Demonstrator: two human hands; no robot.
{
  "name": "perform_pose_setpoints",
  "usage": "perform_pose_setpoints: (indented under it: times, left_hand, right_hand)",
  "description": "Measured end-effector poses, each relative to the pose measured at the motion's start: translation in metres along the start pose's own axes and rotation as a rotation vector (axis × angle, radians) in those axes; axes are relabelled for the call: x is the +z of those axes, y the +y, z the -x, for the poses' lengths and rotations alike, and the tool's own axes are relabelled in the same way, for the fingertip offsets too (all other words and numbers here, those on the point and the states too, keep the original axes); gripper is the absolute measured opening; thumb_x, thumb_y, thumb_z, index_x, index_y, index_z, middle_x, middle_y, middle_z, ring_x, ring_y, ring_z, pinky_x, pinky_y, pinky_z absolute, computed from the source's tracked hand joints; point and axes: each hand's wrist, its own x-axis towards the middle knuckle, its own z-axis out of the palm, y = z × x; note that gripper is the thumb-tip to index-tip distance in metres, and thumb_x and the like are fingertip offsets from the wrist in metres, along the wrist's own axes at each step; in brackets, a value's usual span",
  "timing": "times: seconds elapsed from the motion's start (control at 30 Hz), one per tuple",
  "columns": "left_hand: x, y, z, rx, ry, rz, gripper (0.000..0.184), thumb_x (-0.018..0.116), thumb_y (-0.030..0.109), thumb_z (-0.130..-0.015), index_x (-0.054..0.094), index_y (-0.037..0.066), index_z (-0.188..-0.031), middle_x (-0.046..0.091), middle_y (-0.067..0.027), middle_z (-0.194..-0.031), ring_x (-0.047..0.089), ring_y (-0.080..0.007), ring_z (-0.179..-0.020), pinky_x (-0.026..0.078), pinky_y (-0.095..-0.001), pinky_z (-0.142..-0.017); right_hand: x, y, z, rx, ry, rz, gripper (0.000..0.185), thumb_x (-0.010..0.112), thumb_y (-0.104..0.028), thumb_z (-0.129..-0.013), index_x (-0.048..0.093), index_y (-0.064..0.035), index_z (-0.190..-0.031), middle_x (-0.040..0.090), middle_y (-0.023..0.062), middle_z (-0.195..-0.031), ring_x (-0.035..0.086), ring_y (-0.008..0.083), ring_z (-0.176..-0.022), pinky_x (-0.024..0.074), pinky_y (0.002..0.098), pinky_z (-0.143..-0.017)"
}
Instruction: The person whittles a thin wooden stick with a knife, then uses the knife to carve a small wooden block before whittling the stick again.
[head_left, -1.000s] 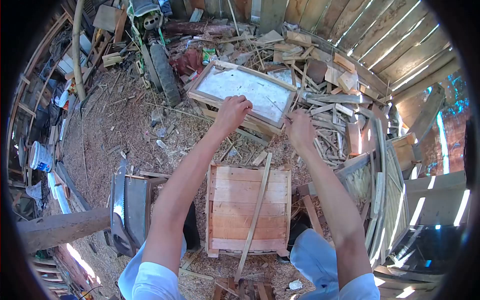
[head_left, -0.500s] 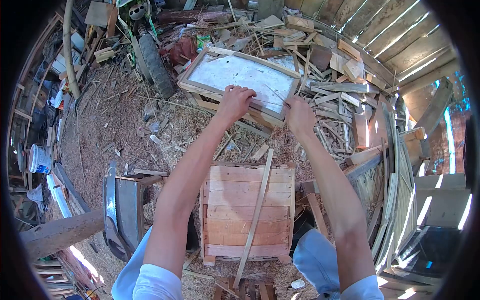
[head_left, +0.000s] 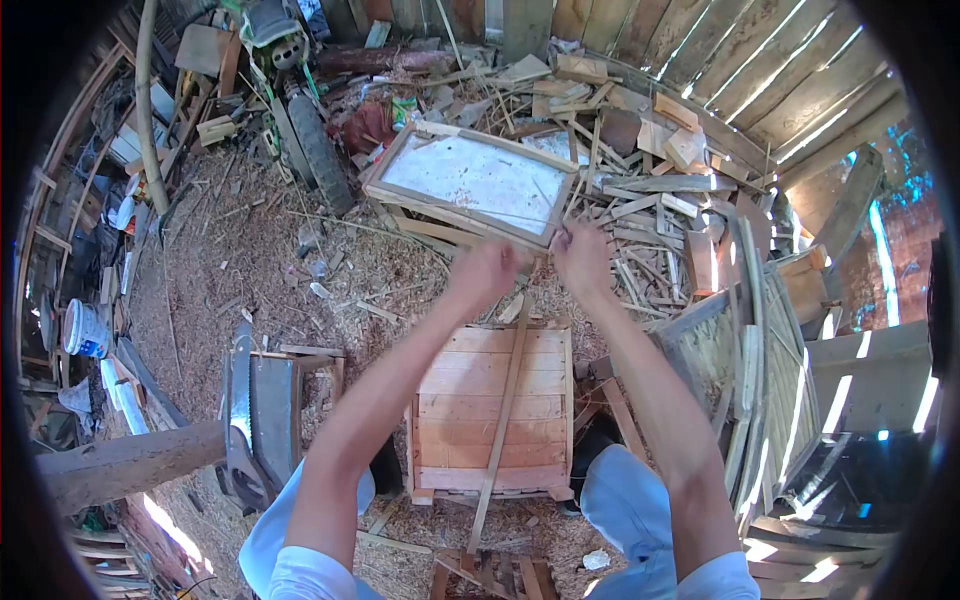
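A shallow wooden-framed box (head_left: 470, 180) with a whitish, speckled panel lies tilted on the scrap ahead. Just below its near edge is my left hand (head_left: 488, 272), smeared by motion, so its fingers cannot be read. My right hand (head_left: 583, 258) is at the box's near right corner, fingers closed and pressed together; what they hold, if anything, is too small to make out. Between my knees stands a slatted wooden crate (head_left: 488, 405), below both hands. A long thin wooden strip (head_left: 503, 415) lies slantwise across its slats.
A handsaw (head_left: 241, 395) leans on a dark box (head_left: 272, 400) at my left. Scrap wood (head_left: 640, 190) is heaped behind and right of the framed box. A motorbike wheel (head_left: 318, 155) stands at the back left. Sawdust covers the ground, and a white bucket (head_left: 86, 328) is far left.
My left hand has come off the framed box's near edge and moved down toward me. The right hand has shifted slightly down and left. The whole view has tilted a little.
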Motion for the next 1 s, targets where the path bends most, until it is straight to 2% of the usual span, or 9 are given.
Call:
perform_pose_setpoints:
  times: [0.03, 0.2, 0.27, 0.43, 0.47, 0.6, 0.67, 0.73, 1.0]
  left_hand:
    - [0.007, 0.011, 0.019, -0.022, -0.07, -0.051, 0.03, 0.065, 0.032, -0.083, 0.065, 0.008, -0.101, 0.062, -0.0185, -0.111, 0.06, -0.0366, -0.1, 0.048, -0.0457, -0.08]
    - [0.089, 0.003, 0.059, 0.157, 0.325, -0.194, 0.029, 0.068, 0.029, -0.078, 0.068, 0.004, -0.093, 0.06, -0.0254, -0.093, 0.06, -0.0387, -0.09, 0.048, -0.046, -0.081]
    - [0.09, -0.002, 0.055, 0.135, 0.3, -0.012, 0.031, 0.068, 0.029, -0.078, 0.066, 0.002, -0.093, 0.058, -0.0252, -0.096, 0.059, -0.0387, -0.092, 0.047, -0.0457, -0.083]
    - [0.005, 0.053, 0.092, -0.127, 0.162, 0.576, 0.027, 0.062, 0.026, -0.084, 0.066, -0.001, -0.091, 0.063, -0.0192, -0.078, 0.059, -0.0328, -0.07, 0.046, -0.0387, -0.068]
    - [-0.017, 0.063, 0.103, -0.066, 0.206, 0.488, 0.028, 0.06, 0.026, -0.088, 0.066, 0.0, -0.096, 0.065, -0.0133, -0.073, 0.059, -0.0234, -0.064, 0.045, -0.0352, -0.062]
    - [-0.117, 0.125, 0.185, 0.111, 0.216, 0.725, 0.025, 0.059, 0.022, -0.093, 0.067, 0.005, -0.109, 0.065, -0.0028, -0.082, 0.057, -0.0081, -0.074, 0.047, -0.0261, -0.063]
    - [-0.15, 0.143, 0.219, 0.201, 0.236, 0.802, 0.025, 0.06, 0.021, -0.093, 0.065, 0.005, -0.111, 0.065, -0.003, -0.085, 0.058, -0.0084, -0.077, 0.049, -0.0261, -0.067]
    - [-0.179, 0.163, 0.256, 0.273, 0.206, 0.881, 0.027, 0.059, 0.018, -0.094, 0.061, 0.004, -0.117, 0.065, -0.0037, -0.093, 0.061, -0.0102, -0.085, 0.053, -0.0281, -0.079]
    - [-0.211, 0.199, 0.348, 0.51, 0.272, 0.924, 0.025, 0.051, 0.013, -0.097, 0.058, -0.001, -0.116, 0.067, -0.0096, -0.099, 0.063, -0.0137, -0.095, 0.051, -0.0282, -0.084]
  right_hand:
    - [-0.003, -0.002, 0.01, 0.043, -0.026, -0.085, 0.017, 0.061, -0.007, -0.078, 0.064, 0.0007, -0.093, 0.063, 0.0237, -0.084, 0.062, 0.0407, -0.084, 0.0487, 0.0474, -0.075]
    - [-0.009, -0.009, 0.081, 0.088, -0.105, -0.157, 0.018, 0.056, -0.013, -0.085, 0.061, 0.0007, -0.096, 0.063, 0.0218, -0.078, 0.063, 0.0379, -0.078, 0.0476, 0.044, -0.072]
    - [-0.021, -0.013, 0.099, 0.076, -0.085, -0.146, 0.021, 0.055, -0.014, -0.086, 0.061, 0.0004, -0.1, 0.063, 0.0222, -0.08, 0.063, 0.0377, -0.079, 0.0483, 0.043, -0.072]
    - [-0.079, -0.04, 0.114, 0.22, -0.175, -0.337, 0.029, 0.05, -0.023, -0.093, 0.059, -0.0009, -0.109, 0.065, 0.021, -0.086, 0.064, 0.0345, -0.084, 0.0481, 0.0402, -0.076]
    - [-0.097, -0.05, 0.117, 0.137, -0.098, -0.286, 0.031, 0.048, -0.025, -0.095, 0.059, -0.0017, -0.111, 0.065, 0.0146, -0.079, 0.063, 0.0242, -0.072, 0.0486, 0.0364, -0.069]
    - [-0.189, -0.116, 0.145, 0.163, -0.119, -0.589, 0.029, 0.044, -0.022, -0.097, 0.059, -0.002, -0.111, 0.062, 0.0116, -0.074, 0.059, 0.0206, -0.066, 0.0469, 0.0339, -0.062]
    - [-0.217, -0.137, 0.167, 0.217, -0.179, -0.886, 0.034, 0.042, -0.023, -0.099, 0.057, -0.0044, -0.122, 0.056, 0.0019, -0.07, 0.049, 0.0067, -0.06, 0.0426, 0.0246, -0.055]
    - [-0.249, -0.164, 0.189, 0.168, -0.161, -0.947, 0.035, 0.041, -0.023, -0.099, 0.054, -0.0048, -0.127, 0.057, 0.001, -0.072, 0.047, 0.0059, -0.058, 0.0419, 0.0236, -0.054]
    - [-0.314, -0.223, 0.264, -0.089, -0.124, -0.882, 0.036, 0.047, -0.014, -0.097, 0.049, -0.0011, -0.131, 0.058, 0.0018, -0.081, 0.049, 0.0044, -0.06, 0.0417, 0.0221, -0.053]
